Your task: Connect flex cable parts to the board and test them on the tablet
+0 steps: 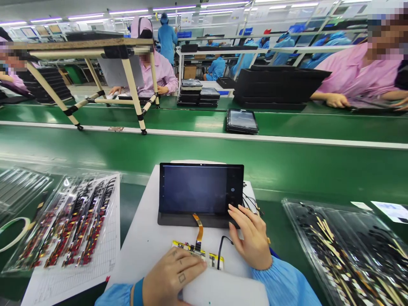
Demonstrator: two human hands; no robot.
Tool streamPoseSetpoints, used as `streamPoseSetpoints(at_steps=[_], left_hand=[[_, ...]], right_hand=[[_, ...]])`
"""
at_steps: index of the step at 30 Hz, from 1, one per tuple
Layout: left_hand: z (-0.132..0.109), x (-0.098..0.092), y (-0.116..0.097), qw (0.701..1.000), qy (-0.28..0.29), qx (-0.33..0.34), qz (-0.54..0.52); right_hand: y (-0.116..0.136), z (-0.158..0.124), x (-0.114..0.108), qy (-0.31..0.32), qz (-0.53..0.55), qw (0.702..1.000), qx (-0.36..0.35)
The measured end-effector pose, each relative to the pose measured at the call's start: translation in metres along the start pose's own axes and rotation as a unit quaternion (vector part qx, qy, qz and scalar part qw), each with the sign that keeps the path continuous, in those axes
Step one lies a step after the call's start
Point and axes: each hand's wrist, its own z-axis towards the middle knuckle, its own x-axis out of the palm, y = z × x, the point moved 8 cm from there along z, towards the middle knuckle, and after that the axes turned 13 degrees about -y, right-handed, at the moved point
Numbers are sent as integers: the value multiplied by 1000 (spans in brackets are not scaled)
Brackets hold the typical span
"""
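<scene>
A tablet screen (195,189) stands tilted up on a white work surface (143,238), showing a dim grey-blue picture. From its lower edge an orange flex cable (199,229) runs down to a narrow circuit board with yellow tape (180,244). My left hand (174,274) lies over the board and the near left corner of a white block (226,287), fingers stretched out; what is beneath the palm is hidden. My right hand (251,238) is open, its fingertips at the screen's lower right corner. A black cable (220,250) bends up between the board and my right hand.
Left, a clear tray (73,221) of red-and-black boards lies on printed paper (110,238), beside a tape roll (14,233). Right, another clear tray (344,250) holds cables. Beyond the green bench (127,148) are stacked tablets (242,121), a pipe-frame stand (134,93) and co-workers.
</scene>
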Motion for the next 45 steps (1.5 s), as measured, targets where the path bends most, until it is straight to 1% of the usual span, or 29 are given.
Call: streamPoseSetpoints(at_steps=[5, 10, 15, 17, 20, 22, 25, 29, 33, 39, 42, 45], left_hand=[[1, -2, -2, 1000, -14, -8, -3], [2, -3, -2, 1000, -8, -11, -7], [1, -2, -1, 1000, -8, -11, -4], [1, -2, -1, 1000, -7, -10, -2], [2, -2, -1, 1000, -6, -9, 2], [1, -2, 0, 1000, -6, -10, 6], [2, -3, 0, 1000, -11, -5, 13], [5, -6, -3, 1000, -19, 13, 17], [5, -5, -4, 1000, -5, 17, 19], [1, 0, -1, 1000, 6, 6, 9], [-2, 4, 1, 1000, 19, -2, 8], [-5, 7, 3, 1000, 24, -2, 5]], right_hand=[[5, 0, 3, 26, 20, 999, -15], [19, -2, 18, 122, 81, 986, -75], [26, -1, 28, 169, 98, 976, -95], [29, 2, 26, 166, 98, 976, -101], [30, 14, 14, 117, 93, 983, -104], [26, 21, 5, 86, 73, 989, -92], [16, 23, -4, 71, 25, 995, -63], [8, 8, -9, 77, 2, 995, -56], [11, -9, -8, 95, 7, 993, -67], [18, -10, -2, 113, -6, 989, -95], [13, -11, 1, 112, -15, 991, -75], [2, -19, 1, 104, -28, 994, -25]])
